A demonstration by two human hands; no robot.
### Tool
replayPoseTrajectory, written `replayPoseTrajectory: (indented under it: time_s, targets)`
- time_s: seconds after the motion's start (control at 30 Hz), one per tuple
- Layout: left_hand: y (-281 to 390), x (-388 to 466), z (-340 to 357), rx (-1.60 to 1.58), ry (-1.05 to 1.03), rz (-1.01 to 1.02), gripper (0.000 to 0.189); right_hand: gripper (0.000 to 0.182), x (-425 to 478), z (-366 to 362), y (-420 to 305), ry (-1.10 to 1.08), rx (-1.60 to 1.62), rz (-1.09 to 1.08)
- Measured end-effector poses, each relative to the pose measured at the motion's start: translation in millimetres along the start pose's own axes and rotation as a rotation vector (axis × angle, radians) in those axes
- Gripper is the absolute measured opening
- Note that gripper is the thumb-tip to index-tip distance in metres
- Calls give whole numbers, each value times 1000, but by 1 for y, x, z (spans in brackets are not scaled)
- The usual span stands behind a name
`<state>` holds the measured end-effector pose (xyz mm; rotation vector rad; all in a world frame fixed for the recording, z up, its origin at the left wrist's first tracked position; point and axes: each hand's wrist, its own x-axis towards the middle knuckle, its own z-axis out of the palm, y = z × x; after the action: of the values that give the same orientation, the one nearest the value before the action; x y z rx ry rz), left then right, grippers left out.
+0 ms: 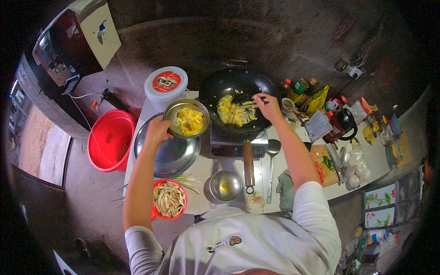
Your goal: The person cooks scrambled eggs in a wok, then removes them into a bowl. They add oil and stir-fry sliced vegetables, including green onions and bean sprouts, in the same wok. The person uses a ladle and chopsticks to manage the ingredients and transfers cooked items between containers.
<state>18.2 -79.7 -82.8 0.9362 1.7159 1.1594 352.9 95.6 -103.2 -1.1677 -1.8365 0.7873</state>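
My left hand (159,130) grips the rim of a metal bowl (169,117) holding cooked yellow egg (189,121), to the left of a black wok (247,77). My right hand (268,106) holds dark chopsticks (258,102), their tips over scrambled egg (233,111) in the wok. The wok rests on a stove (223,146), its wooden handle (248,160) towards me. Under the held bowl, a large metal lid (168,156) lies on the table.
An empty-handled spatula (273,147) and a small metal bowl (226,186) lie nearer me. A red basket (186,202) holds cut vegetables. A white tub (166,82) stands at the back left, a red bucket (111,141) beyond the table edge. Bottles, a kettle (340,125) and a cutting board (321,151) crowd the right.
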Motion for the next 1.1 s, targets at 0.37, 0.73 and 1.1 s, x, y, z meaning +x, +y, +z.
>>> replayPoseTrajectory:
  time_s: [0.37,0.73,1.1]
  targets:
    - [-14,9,-6,-25,-9,-21,32,22,6,20,6,-128,5,-91]
    - [-16,9,-3,-11,17,-50,39,17,-23,-39,4,-93,-354,-407]
    - [-23,-7,6,49,-26,-60,42,15,-56,-58,-22,-178,-319,-279]
